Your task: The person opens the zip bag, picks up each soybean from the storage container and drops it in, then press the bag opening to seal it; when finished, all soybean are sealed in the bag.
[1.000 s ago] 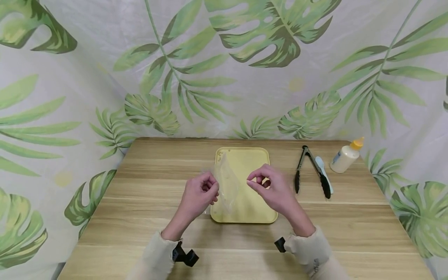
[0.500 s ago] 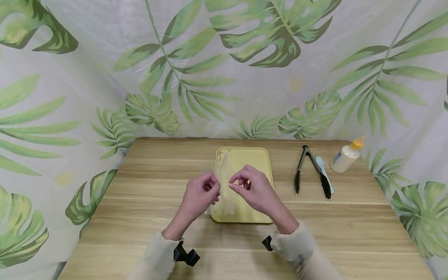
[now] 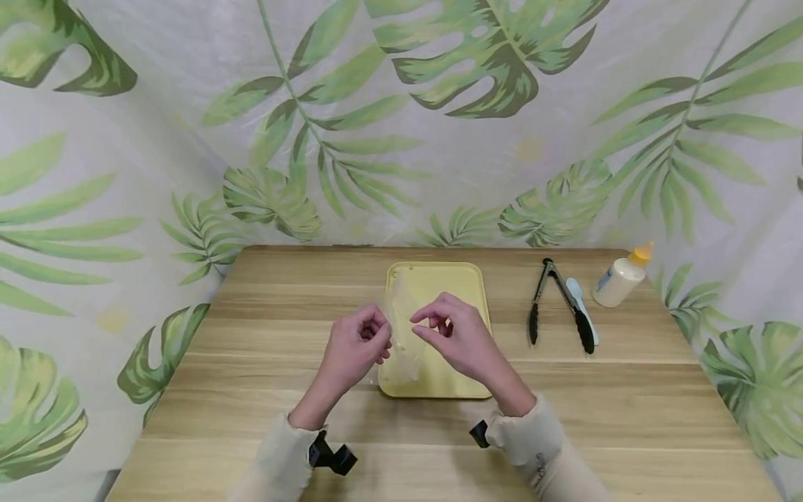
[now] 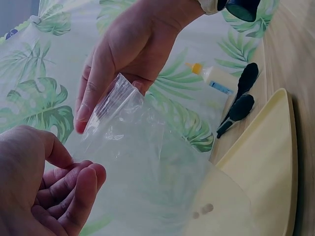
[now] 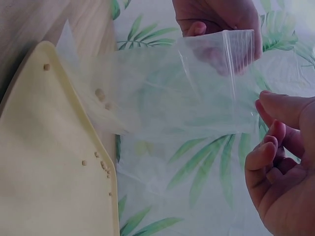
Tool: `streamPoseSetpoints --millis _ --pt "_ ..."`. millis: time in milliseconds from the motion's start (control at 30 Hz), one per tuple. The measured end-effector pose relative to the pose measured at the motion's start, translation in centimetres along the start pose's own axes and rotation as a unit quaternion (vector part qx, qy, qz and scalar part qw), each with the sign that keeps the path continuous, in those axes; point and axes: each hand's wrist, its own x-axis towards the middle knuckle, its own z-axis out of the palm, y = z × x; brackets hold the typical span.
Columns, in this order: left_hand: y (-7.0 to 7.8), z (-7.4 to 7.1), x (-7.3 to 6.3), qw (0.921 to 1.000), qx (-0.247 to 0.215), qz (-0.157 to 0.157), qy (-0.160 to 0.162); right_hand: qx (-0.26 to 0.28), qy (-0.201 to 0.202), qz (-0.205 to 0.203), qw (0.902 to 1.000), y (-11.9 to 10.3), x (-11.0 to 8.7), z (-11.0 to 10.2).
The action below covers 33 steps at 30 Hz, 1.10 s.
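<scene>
My left hand (image 3: 357, 348) pinches a clear plastic zip bag (image 3: 403, 331) by its zip-strip end between thumb and forefinger. The bag hangs over the yellow tray (image 3: 448, 279), and a couple of small tan pieces (image 5: 100, 95) show through its lower part. My right hand (image 3: 456, 338) hovers just right of the bag. Its thumb and forefinger come close together, with a small gap between the tips and no visible hold on the bag. In the right wrist view, its fingertips (image 5: 263, 101) are near the zip end.
Several small tan pieces (image 5: 103, 165) lie along the tray's edge. To the right are black-tipped metal tongs (image 3: 567, 303), a light blue spoon (image 3: 576, 296) and a white bottle (image 3: 617, 284) with an orange cap. A leaf-print cloth (image 3: 439, 174) hangs behind the wooden table (image 3: 282, 300).
My right hand has moved left from over the tray's right side to beside the bag. Its thumb and forefinger have parted slightly. The left hand stays about where it was, holding the bag.
</scene>
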Motion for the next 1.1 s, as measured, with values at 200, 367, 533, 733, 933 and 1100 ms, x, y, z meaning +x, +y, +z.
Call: streamPoseSetpoints --millis 200,367,533,733,933,1100 --pt "0.0 -0.3 0.1 1.0 0.004 0.001 0.007 0.022 0.012 0.013 0.9996 -0.1 -0.1 -0.8" --pt "0.4 -0.9 0.1 0.9999 0.005 0.004 0.015 0.031 0.023 0.028 0.9989 0.1 0.0 -1.5" --pt "0.9 -1.6 -0.1 0.9998 0.003 -0.001 0.021 0.032 0.027 0.049 0.9979 1.1 0.4 -1.6" --pt "1.3 -2.6 -0.4 0.9993 0.005 -0.002 0.037 0.023 0.033 0.071 0.9967 3.9 1.2 0.1" --pt "1.4 -3.5 -0.5 0.9982 0.008 0.016 0.058 0.008 0.038 0.098 0.9944 6.6 2.6 2.8" --pt "1.5 -4.7 -0.6 0.9973 0.015 0.012 0.071 -0.01 0.023 0.137 0.9903 8.9 3.7 5.1"
